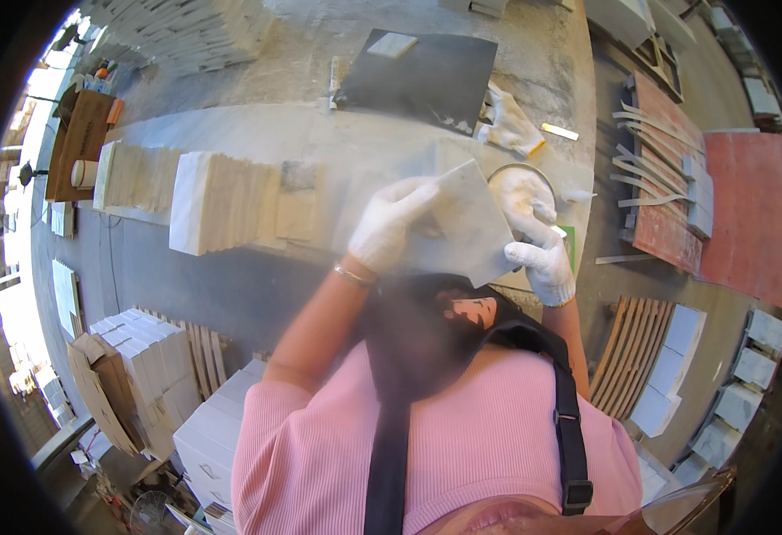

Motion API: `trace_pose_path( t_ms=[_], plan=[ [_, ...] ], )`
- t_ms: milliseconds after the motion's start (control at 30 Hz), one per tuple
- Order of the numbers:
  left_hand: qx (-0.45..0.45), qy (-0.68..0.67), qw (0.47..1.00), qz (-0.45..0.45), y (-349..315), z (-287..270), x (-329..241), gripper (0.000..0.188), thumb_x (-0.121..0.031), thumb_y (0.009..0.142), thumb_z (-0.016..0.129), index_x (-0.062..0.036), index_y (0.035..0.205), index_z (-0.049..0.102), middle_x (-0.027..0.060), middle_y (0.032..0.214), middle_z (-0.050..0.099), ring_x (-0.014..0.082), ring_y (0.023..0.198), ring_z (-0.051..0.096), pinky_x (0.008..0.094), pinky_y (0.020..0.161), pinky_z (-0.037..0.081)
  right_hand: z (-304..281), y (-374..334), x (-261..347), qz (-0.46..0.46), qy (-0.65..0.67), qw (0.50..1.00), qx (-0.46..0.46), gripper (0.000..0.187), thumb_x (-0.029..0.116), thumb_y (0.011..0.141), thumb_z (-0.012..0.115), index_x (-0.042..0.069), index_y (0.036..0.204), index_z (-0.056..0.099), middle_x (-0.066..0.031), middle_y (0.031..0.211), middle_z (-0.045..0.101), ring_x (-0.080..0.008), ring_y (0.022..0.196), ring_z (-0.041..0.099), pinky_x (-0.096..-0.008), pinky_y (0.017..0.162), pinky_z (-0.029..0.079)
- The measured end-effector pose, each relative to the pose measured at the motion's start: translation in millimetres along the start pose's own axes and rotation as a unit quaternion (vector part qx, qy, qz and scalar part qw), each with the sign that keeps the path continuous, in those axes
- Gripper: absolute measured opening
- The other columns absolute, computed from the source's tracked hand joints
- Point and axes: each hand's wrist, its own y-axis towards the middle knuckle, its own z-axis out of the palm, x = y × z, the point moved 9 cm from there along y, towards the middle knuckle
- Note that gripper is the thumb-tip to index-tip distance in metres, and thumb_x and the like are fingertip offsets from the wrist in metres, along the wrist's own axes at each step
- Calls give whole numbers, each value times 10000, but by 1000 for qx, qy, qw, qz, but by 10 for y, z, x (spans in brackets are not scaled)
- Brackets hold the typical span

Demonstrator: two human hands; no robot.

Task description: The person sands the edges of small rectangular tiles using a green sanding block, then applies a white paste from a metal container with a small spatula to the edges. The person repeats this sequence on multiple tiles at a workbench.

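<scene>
A pale, square stone tile (473,223) is held tilted above the worktable, just in front of my apron. My left hand (389,223), in a white work glove, grips its upper left edge. On the opposite side, my gloved right hand (544,264) pinches the right corner with thumb and fingers. Just beyond the right hand sits a round bowl (548,181) with a white lumpy, cloth-like thing (523,193) in it. An off-white glove (511,125) with an orange-edged cuff lies farther back, beside a black sheet (431,80). A small light tile (393,45) rests on that sheet.
Rows of tiles on edge (221,205) line the table's left side. A cardboard box (79,147) stands beyond them. To the right, a reddish board (663,169) bears pale strips (649,160). Stacked white boxes (155,357) and a wooden pallet (631,352) flank me.
</scene>
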Motion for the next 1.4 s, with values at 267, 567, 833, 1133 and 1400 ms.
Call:
trace_pose_path(
  t_ms=[267, 567, 833, 1133, 1400],
  plan=[
    [21, -4, 999, -49, -67, -51, 141, 417, -197, 927, 745, 15, 1272, 648, 76, 1036, 720, 137, 869, 704, 262, 693, 602, -371, 136, -196, -75, 115, 983, -120, 558, 267, 962, 695, -28, 1426, 602, -144, 1252, 702, -211, 1102, 674, -328, 992, 512],
    [9, -73, 993, -93, -199, -92, 506, 484, -179, 914, 768, 19, 1316, 586, 108, 1118, 706, 200, 854, 687, 291, 694, 532, -5, 87, -74, -69, 319, 945, -15, 849, 260, 901, 733, 10, 1613, 345, -189, 1583, 461, -287, 1439, 477, -399, 1164, 421],
    [40, -60, 994, -86, -211, -75, 608, 540, -174, 899, 797, 25, 1351, 577, 121, 1159, 703, 235, 940, 697, 312, 736, 543, 174, 56, -51, -62, 202, 974, -81, 882, 60, 840, 733, 11, 1631, 346, -110, 1661, 376, -224, 1458, 433, -367, 1180, 393],
    [24, 238, 971, -24, -20, -112, 9, 595, -227, 908, 793, 34, 1408, 601, 141, 1310, 694, 195, 1181, 645, 342, 1000, 521, 97, -56, 187, -73, 85, 986, -123, 680, 9, 898, 729, -20, 1537, 497, -128, 1543, 532, -211, 1386, 510, -358, 1167, 406],
    [105, 170, 978, -61, 149, 455, 104, 539, -167, 955, 726, 43, 1428, 576, 83, 1221, 694, 136, 1060, 644, 297, 928, 524, -19, -22, 138, -89, 127, 979, -134, 516, 166, 1024, 620, -30, 1494, 536, -138, 1478, 580, -246, 1327, 580, -385, 1114, 461]
  ],
)
